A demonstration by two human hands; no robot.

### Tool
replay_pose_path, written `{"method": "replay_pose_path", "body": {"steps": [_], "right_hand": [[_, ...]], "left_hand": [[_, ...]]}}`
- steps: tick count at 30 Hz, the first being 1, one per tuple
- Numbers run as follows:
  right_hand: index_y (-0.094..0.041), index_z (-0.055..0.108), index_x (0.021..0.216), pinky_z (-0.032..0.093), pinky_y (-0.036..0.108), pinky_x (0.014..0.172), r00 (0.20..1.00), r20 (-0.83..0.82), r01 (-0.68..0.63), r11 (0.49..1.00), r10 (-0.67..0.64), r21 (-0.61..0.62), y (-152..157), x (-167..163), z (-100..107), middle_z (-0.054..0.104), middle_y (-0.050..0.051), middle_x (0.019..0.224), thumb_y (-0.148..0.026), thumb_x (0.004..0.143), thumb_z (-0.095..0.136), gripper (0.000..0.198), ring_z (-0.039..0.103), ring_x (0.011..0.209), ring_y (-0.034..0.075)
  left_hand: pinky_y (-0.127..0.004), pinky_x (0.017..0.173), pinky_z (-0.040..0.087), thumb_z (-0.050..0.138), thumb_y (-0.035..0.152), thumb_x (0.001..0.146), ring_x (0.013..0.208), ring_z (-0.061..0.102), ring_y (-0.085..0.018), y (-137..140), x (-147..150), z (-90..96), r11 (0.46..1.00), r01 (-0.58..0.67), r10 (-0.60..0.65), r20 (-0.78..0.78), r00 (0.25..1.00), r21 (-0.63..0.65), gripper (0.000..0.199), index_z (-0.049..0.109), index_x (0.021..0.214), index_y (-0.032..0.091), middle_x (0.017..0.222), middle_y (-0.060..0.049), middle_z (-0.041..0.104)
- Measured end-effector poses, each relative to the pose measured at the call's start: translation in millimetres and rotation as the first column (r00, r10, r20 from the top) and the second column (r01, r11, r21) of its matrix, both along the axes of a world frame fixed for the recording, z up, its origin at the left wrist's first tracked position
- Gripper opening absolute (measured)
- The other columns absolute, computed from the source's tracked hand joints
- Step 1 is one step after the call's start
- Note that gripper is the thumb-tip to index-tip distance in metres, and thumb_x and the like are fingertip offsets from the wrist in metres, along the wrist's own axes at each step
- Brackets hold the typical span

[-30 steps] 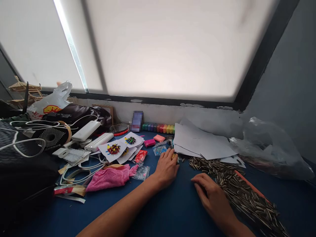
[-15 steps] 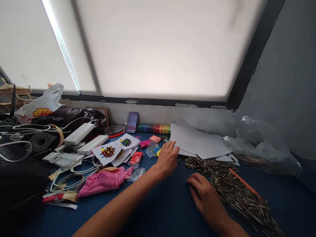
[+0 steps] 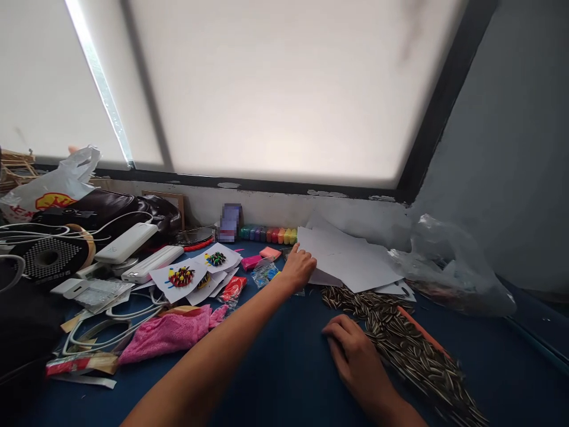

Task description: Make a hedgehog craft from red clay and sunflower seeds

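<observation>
My left hand (image 3: 300,268) reaches to the left edge of a stack of white paper (image 3: 347,255). Its fingers are bent and closed at the edge of the top sheet, though the fingertips are partly hidden. My right hand (image 3: 355,356) rests on the dark blue table, fingers loosely bent, thumb apart, and nothing visible in it. Right beside it lies a spread of striped sunflower seeds (image 3: 409,338), with an orange strip (image 3: 424,332) among them. Just left of my left hand are small clear bags of blue and yellow material (image 3: 265,273).
Paper pieces with colourful spiky figures (image 3: 181,277) lie left of centre, near a pink cloth (image 3: 166,335), a red packet (image 3: 233,290) and white power banks (image 3: 153,264). Coloured clay blocks (image 3: 269,234) line the wall. A clear plastic bag (image 3: 462,273) sits at the right.
My left hand has closed further at the paper's edge, and the top sheet has shifted, showing another sheet beneath. My right hand stays by the seeds. The view has turned slightly right.
</observation>
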State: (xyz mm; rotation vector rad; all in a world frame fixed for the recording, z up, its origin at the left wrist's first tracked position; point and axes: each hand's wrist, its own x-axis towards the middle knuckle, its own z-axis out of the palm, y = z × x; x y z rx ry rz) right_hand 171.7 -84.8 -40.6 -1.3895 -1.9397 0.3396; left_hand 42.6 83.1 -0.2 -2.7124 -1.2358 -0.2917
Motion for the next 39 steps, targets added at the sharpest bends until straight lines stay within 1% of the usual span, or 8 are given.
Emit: {"method": "replay_pose_path", "body": {"steps": [8,14,19,22,24,26,33,39], "right_hand": [[-0.019,0.062,0.108,0.057,0.034,0.072,0.933,-0.301,0.180,0.980,-0.197,-0.084,4,13,6,0.070,0.010,0.094,-0.037,0.090,0.047,0.030,0.069,0.083,0.023],[-0.021,0.052,0.129,0.055,0.034,0.076,0.918,-0.284,0.249,0.960,-0.277,-0.130,5,22,13,0.069,0.007,0.100,-0.047,0.083,0.055,0.053,0.068,0.086,0.022],[-0.022,0.066,0.082,0.048,0.030,0.055,0.970,-0.020,0.237,0.961,-0.242,-0.139,0,32,43,0.070,0.005,0.075,-0.042,0.079,0.056,0.022,0.063,0.060,0.020],[-0.025,0.064,0.072,0.042,0.029,0.050,0.959,0.121,0.273,0.953,-0.258,-0.134,-3,47,63,0.068,0.004,0.065,-0.039,0.081,0.052,0.021,0.061,0.056,0.020],[-0.025,0.064,0.075,0.040,0.030,0.050,0.907,0.294,0.354,0.924,-0.302,-0.144,-5,58,72,0.069,0.005,0.068,-0.039,0.084,0.049,0.023,0.061,0.055,0.020],[-0.026,0.066,0.076,0.040,0.029,0.051,0.845,0.467,0.410,0.877,-0.261,-0.252,-7,67,77,0.070,0.004,0.069,-0.036,0.085,0.049,0.021,0.062,0.056,0.020],[-0.023,0.062,0.053,0.032,0.028,0.046,0.755,0.634,0.489,0.786,-0.165,-0.378,-18,66,71,0.069,0.005,0.064,-0.015,0.068,0.065,0.018,0.065,0.062,0.026],[-0.021,0.056,0.057,0.030,0.029,0.050,0.743,0.663,0.474,0.774,-0.096,-0.419,-22,56,67,0.068,0.007,0.071,-0.006,0.071,0.056,0.021,0.064,0.069,0.027]], "left_hand": [[-0.034,0.096,0.037,0.041,0.011,0.091,0.103,0.056,-0.021,-45,-30,12.0,0.994,0.092,-0.101,0.185,0.977,0.057,0.027,0.063,0.105,0.016,0.110,-0.009,0.067],[-0.027,0.078,0.044,0.037,0.018,0.094,0.083,0.060,-0.017,-93,-48,8.1,0.942,0.200,-0.091,0.368,0.925,-0.270,0.027,0.061,0.105,0.017,0.093,-0.006,0.067],[-0.020,0.066,0.043,0.049,0.032,0.087,0.080,0.058,-0.014,-94,-66,27.4,0.651,0.418,0.109,0.624,0.774,-0.634,0.023,0.061,0.093,0.013,0.089,-0.002,0.064],[-0.023,0.073,0.045,0.060,0.031,0.079,0.085,0.060,-0.015,-90,-76,32.1,0.409,0.505,0.188,0.612,0.768,-0.760,0.025,0.063,0.097,0.014,0.094,-0.002,0.065],[-0.025,0.076,0.046,0.064,0.028,0.074,0.087,0.061,-0.016,-89,-79,29.2,0.330,0.466,0.177,0.539,0.824,-0.821,0.027,0.063,0.098,0.016,0.098,-0.002,0.066],[-0.025,0.073,0.045,0.065,0.028,0.071,0.086,0.061,-0.016,-89,-77,23.7,0.350,0.368,0.100,0.424,0.900,-0.862,0.027,0.063,0.096,0.017,0.096,-0.002,0.065],[-0.023,0.059,0.038,0.064,0.030,0.070,0.080,0.058,-0.018,-95,-62,11.4,0.672,0.158,-0.044,0.175,0.984,-0.723,0.024,0.065,0.089,0.016,0.088,-0.002,0.063],[-0.023,0.062,0.041,0.068,0.037,0.070,0.087,0.059,-0.020,-97,-59,13.3,0.663,0.152,0.009,0.211,0.977,-0.733,0.039,0.066,0.102,0.015,0.100,-0.006,0.065]]}}
